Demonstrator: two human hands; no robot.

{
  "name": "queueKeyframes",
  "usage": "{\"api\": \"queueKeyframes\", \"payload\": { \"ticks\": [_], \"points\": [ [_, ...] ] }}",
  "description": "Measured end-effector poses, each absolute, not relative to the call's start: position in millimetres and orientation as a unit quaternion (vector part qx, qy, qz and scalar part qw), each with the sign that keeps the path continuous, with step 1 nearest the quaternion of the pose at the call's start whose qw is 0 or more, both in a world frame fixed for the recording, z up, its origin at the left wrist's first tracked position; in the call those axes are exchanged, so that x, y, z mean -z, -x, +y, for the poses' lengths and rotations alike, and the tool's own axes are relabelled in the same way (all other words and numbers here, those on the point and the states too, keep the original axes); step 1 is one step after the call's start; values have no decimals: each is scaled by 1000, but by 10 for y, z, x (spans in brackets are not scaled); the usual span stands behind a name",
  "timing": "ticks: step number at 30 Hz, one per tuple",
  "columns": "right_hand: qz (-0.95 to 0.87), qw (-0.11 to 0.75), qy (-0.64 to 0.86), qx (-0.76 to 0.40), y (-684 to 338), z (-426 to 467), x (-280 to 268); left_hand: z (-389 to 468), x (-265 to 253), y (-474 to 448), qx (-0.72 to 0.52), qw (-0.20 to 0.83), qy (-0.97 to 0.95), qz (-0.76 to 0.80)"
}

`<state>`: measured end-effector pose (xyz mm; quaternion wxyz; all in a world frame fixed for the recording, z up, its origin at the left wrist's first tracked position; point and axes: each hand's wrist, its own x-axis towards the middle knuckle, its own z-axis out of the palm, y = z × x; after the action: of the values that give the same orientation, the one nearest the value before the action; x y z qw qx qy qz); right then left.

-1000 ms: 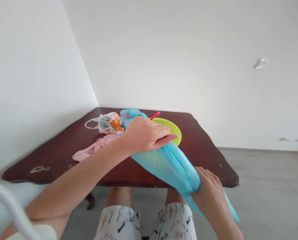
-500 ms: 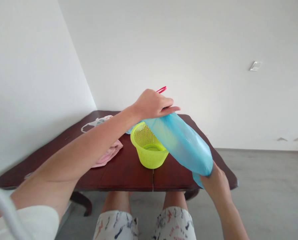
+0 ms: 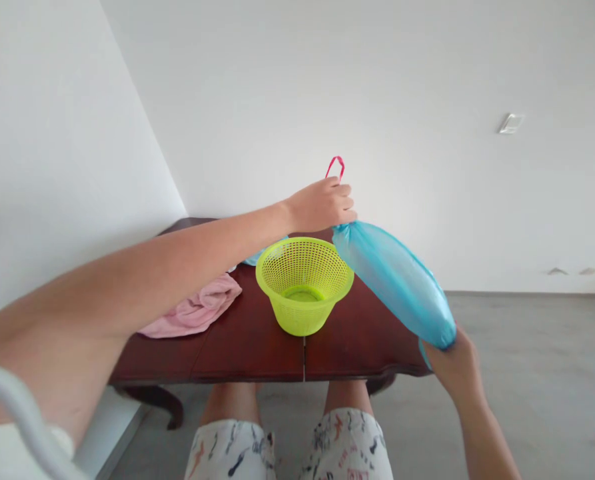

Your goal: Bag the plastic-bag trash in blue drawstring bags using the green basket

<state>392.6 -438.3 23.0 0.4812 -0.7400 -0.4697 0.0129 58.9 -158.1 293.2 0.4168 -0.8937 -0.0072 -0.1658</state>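
Observation:
A translucent blue drawstring plastic bag [image 3: 394, 277] stretches slantwise between my hands, puffed out along its length. My left hand [image 3: 322, 203] is closed round its gathered upper end, and a red drawstring loop [image 3: 337, 163] sticks up above the fist. Lower down at the right, my right hand [image 3: 454, 367] grips the bag's other end; part of those fingers is hidden behind the plastic. Just left of the bag, a yellow-green mesh basket [image 3: 302, 313] stands upright on the table, with nothing visible inside it.
A crumpled pink cloth [image 3: 197, 310] lies on the dark red-brown wooden table [image 3: 252, 353], left of the basket. Behind my left forearm a bit of blue plastic [image 3: 254, 259] shows. White walls border the table at the left and back.
My left hand has closed round the bag's neck, and the drawstring loop now stands upright. The bag has shifted right, away from the basket, with my right hand moving right too.

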Motion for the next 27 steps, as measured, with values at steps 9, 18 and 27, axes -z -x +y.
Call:
{"api": "queueKeyframes", "payload": {
  "ticks": [9,18,27],
  "points": [
    [-330,680,591,-281,-3011,-4245,-342,-640,-2492,-1090,93,254,936,-224],
    [-285,686,590,-315,-3213,-3974,-94,-411,-2619,-909,102,29,976,-190],
    [-490,290,821,37,-3501,-4224,281,-1683,-2511,677,324,-1,911,-256]
  ]
}}
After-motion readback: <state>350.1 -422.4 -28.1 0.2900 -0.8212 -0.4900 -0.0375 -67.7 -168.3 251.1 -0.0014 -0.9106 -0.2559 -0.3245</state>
